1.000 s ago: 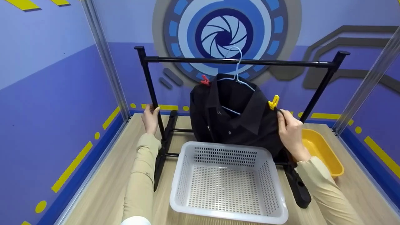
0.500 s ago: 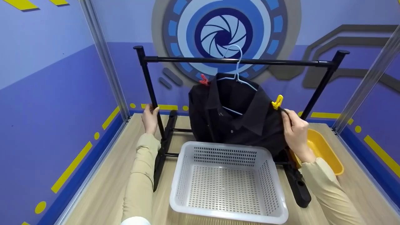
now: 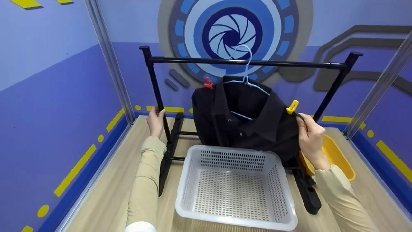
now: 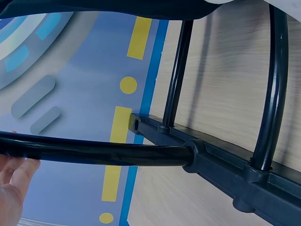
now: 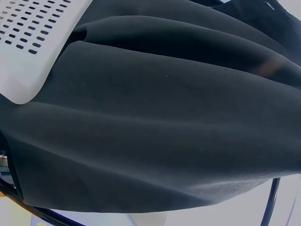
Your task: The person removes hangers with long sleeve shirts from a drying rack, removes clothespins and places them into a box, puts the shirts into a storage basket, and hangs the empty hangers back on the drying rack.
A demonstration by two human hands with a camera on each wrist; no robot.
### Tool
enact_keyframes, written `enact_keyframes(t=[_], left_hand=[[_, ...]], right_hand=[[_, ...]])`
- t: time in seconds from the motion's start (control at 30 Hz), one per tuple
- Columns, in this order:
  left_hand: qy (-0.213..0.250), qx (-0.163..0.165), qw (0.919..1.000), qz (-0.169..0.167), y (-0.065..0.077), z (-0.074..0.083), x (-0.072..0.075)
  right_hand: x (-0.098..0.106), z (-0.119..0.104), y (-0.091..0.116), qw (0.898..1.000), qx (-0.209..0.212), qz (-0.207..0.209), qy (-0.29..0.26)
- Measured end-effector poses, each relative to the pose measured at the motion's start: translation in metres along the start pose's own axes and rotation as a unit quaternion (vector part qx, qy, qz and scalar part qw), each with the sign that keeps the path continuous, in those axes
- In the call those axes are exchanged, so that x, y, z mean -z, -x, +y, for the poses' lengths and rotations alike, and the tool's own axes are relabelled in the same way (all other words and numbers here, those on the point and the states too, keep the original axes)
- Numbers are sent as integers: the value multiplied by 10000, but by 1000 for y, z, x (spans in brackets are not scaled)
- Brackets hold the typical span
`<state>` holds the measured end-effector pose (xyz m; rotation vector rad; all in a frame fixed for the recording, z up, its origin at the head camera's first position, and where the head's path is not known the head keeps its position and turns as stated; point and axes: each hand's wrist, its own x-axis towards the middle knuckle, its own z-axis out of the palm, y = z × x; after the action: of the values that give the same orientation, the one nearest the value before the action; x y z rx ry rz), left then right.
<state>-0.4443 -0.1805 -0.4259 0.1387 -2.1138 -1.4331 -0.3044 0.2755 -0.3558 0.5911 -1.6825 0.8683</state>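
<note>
A black button-up shirt hangs on a light blue hanger, hooked over the top bar of a black clothes rack. My right hand pinches the shirt at its right-side shoulder, just beyond a yellow clothespin. A red clothespin sits at the opposite shoulder. At the rack's left post, my left hand holds on, its fingers passing behind the tube in the left wrist view. Dark cloth fills most of the right wrist view, where my right fingers are hidden.
In front of the rack stands a white perforated basket, overlapping the shirt's lower part. A yellow tray lies on the wooden table behind my right forearm. Blue-purple panels enclose the left, back and right sides.
My right hand has moved to the right, drawing the shirt's shoulder and the yellow clothespin outward. The collar opening has spread wider. My left hand has stayed at the post.
</note>
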Motion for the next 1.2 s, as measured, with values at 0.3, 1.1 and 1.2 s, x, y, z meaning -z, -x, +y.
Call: enact_keyframes(t=[0.3,1.1,1.2], left_hand=[[71,5,10000,34,-1,1,-1],[135,-122,9998,-1,0,-1,1],[80,-125,9999,8,-1,0,1]], right_hand=[[5,-5,1,9996,67,180,-214],[15,-16,12,9958,-69,83,-905],[17,-26,8,9947,-153,52,-1016]])
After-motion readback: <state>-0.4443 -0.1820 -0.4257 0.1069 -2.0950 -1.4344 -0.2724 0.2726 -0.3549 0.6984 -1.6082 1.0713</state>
